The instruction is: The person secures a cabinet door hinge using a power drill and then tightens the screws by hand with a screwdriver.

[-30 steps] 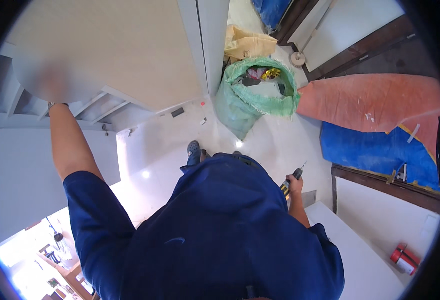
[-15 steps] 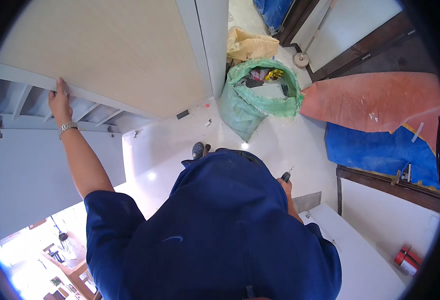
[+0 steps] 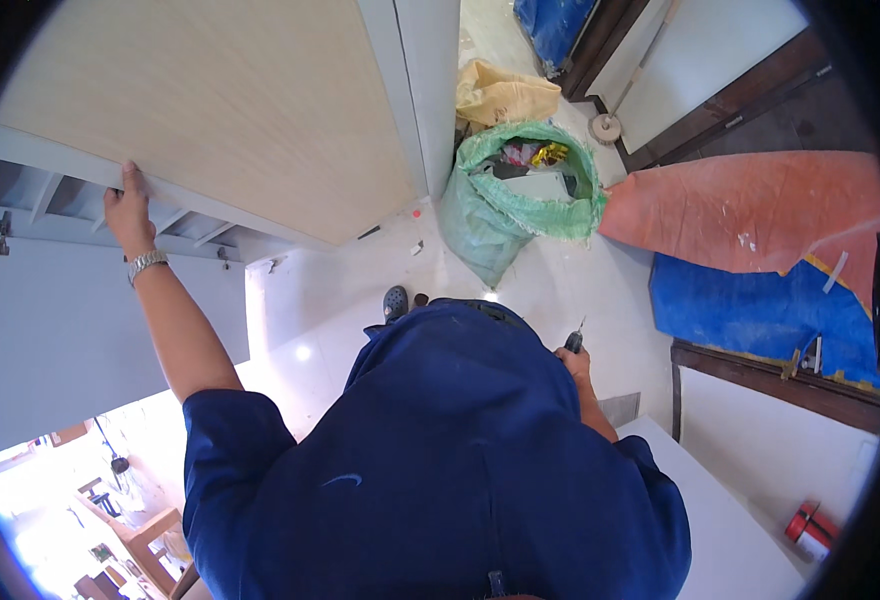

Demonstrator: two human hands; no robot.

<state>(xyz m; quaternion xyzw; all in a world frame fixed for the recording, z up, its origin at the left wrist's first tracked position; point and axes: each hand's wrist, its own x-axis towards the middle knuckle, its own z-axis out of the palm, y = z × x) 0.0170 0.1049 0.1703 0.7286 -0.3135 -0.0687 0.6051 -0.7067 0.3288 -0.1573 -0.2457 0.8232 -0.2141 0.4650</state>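
Note:
At the upper left, my left hand (image 3: 132, 212) grips the edge of a large cabinet door (image 3: 210, 110) with a pale wood-grain face and white edge. Behind that edge, white slatted shelving (image 3: 70, 205) of the cabinet shows. A second, plain pale door (image 3: 110, 330) with metal hinges stands below my left forearm. Low at my right side, my right hand (image 3: 577, 368) is closed around a dark drill (image 3: 574, 342), its thin bit pointing forward. The drill's body is mostly hidden by my hand.
A green woven sack (image 3: 490, 220) of scraps stands ahead on the pale floor, with a tan sack (image 3: 505, 92) behind it. Red sheeting (image 3: 750, 210) and blue sheeting (image 3: 750, 310) lie to the right. A white panel (image 3: 700, 510) and a fire extinguisher (image 3: 812, 525) are at lower right.
The wood-grain door has swung slightly right and toward me with my left hand on it, now covering part of a dark piece on the floor. The drill has tilted upward, showing more bit.

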